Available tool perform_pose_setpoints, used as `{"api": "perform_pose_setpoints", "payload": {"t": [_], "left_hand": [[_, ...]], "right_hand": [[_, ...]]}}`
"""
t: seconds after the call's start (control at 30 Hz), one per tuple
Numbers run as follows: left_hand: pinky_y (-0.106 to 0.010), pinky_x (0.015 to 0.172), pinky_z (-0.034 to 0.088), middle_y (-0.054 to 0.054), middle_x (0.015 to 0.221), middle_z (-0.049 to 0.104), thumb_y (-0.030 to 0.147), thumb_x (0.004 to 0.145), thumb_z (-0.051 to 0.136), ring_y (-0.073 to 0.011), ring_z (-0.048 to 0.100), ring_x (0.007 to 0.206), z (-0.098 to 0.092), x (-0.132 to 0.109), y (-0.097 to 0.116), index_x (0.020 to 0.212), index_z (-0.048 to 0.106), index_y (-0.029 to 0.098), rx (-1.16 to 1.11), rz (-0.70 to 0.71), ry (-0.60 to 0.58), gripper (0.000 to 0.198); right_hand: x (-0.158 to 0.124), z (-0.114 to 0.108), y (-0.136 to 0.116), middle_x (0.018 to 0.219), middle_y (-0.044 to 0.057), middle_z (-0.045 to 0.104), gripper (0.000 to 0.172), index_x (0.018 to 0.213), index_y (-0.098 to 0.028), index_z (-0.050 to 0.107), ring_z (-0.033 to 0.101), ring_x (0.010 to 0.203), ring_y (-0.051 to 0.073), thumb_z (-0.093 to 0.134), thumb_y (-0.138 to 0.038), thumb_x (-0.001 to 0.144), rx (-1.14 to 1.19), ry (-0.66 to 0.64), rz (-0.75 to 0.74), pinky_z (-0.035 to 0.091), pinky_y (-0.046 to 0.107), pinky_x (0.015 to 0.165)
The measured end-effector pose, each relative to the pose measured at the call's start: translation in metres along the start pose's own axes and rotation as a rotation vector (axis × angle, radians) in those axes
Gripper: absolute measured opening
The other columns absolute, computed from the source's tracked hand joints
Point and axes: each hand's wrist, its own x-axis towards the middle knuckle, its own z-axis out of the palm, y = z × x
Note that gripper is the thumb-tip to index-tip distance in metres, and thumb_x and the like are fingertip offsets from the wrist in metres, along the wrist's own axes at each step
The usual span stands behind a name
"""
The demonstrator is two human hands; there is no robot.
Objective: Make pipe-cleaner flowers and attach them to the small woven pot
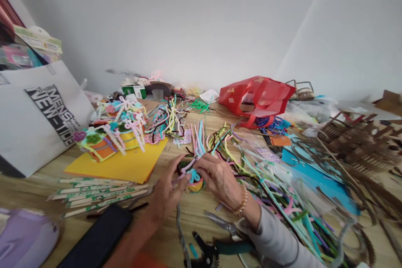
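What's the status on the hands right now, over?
Right grip pinching pipe cleaner craft. Left hand against it. Scissors and pliers below the hands, loose pipe cleaners to the right.

Small twisted pipe-cleaner craft (193,177), blue, pink, orange

The left hand (168,190) stands tilted on its edge, fingers reaching up and to the right; the right hand (220,180) arches over, back upward, fingers curled down, its fingertips (199,164) just beside the left's; a beaded bracelet (241,202) circles the right wrist (235,205); a grey sleeve (270,234) covers that forearm.
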Motion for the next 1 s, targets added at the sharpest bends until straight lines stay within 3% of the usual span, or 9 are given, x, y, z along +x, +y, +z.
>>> {"api": "perform_pose_setpoints", "payload": {"t": [0.3, 0.6, 1.0], "left_hand": [[-0.039, 0.095, 0.049, -0.011, 0.132, 0.053, 0.032, 0.085, 0.056, -0.0255, 0.052, 0.121, 0.004, 0.007, 0.006, 0.130, 0.047, 0.020, 0.140, 0.058, 0.066, 0.048], [-0.044, 0.103, 0.040, -0.013, 0.130, 0.054, 0.039, 0.087, 0.053, -0.0268, 0.049, 0.123, 0.005, 0.008, 0.006, 0.128, 0.049, 0.017, 0.221, 0.108, 0.086, 0.047], [-0.043, 0.098, 0.046, -0.013, 0.127, 0.054, 0.039, 0.087, 0.052, -0.0258, 0.052, 0.118, 0.007, 0.008, 0.008, 0.127, 0.047, 0.019, 0.204, 0.118, 0.077, 0.044]], "right_hand": [[0.001, 0.001, 0.001, 0.090, 0.003, 0.063, 0.011, 0.093, -0.019, 0.062, 0.058, 0.079, 0.015, 0.054, -0.013, 0.090, -0.006, 0.029, 0.018, 0.040, 0.024, 0.070], [0.000, 0.003, 0.001, 0.089, 0.002, 0.062, 0.014, 0.094, -0.019, 0.063, 0.059, 0.083, 0.016, 0.059, -0.010, 0.084, 0.006, 0.021, 0.027, 0.040, 0.023, 0.070], [-0.002, 0.011, -0.006, 0.089, 0.002, 0.060, 0.007, 0.089, -0.019, 0.058, 0.057, 0.078, 0.014, 0.053, -0.014, 0.089, -0.114, 0.064, 0.050, 0.034, 0.023, 0.063]]}}
